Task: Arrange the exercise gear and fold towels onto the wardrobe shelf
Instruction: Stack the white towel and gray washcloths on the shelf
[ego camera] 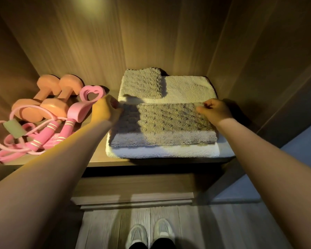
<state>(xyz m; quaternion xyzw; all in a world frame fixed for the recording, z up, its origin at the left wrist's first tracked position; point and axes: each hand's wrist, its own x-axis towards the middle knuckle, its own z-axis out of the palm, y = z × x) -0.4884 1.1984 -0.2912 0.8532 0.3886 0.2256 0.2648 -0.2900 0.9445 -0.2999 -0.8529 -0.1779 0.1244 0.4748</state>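
A folded white towel point(187, 87) lies on the wardrobe shelf point(101, 159). On its front half lies a grey-brown towel point(165, 123), folded over. My left hand point(106, 108) pinches that towel's far left corner, and my right hand point(214, 109) pinches its far right corner. A smaller folded grey-brown towel point(143, 82) sits on the white towel's back left. To the left lie two orange dumbbells point(48, 97), a pink heart-shaped grip point(84, 103) and a pink skipping rope point(34, 139).
Wooden wardrobe walls close in the shelf at the back, left and right. A wooden drawer front point(133, 196) sits below the shelf. My white shoes point(149, 234) stand on the pale floor in front.
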